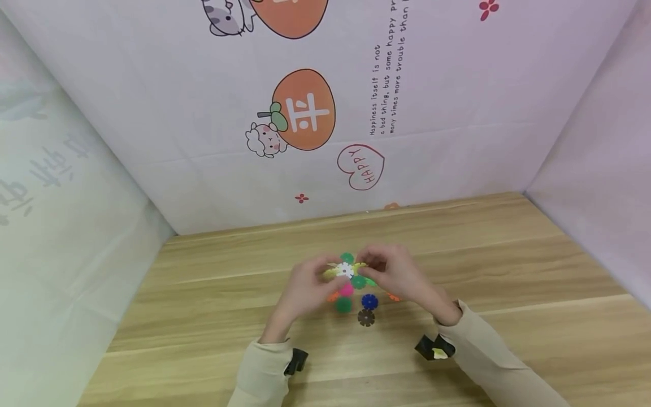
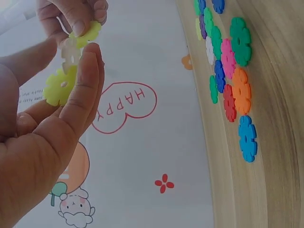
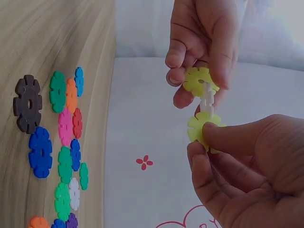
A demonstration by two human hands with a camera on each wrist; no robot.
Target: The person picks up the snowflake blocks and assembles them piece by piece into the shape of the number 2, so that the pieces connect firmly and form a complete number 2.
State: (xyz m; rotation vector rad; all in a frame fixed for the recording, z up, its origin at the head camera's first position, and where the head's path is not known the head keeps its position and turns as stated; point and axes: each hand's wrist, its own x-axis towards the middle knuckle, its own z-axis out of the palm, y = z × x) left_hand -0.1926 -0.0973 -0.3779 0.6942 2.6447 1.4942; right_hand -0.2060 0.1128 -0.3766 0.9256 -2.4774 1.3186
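Note:
Both hands are raised over the table, holding a short chain of notched plastic snowflake discs. My left hand (image 1: 303, 287) holds one yellow snowflake disc (image 3: 194, 80) between thumb and fingers. Between the hands, a white snowflake disc (image 2: 70, 53) slots edge-on into the yellow discs at either end. My right hand (image 1: 399, 274) pinches the other yellow snowflake disc (image 3: 202, 130) with thumb and index finger, its remaining fingers curled below. In the head view the chain overlaps the loose discs on the table behind it.
Loose discs lie flat on the wooden table (image 1: 229, 294), among them a brown disc (image 1: 366, 317), a blue disc (image 1: 369, 302), a pink disc (image 3: 65, 127) and a light-blue disc (image 2: 247, 138). A printed cloth wall (image 1: 447, 113) stands behind the table, with cloth at both sides.

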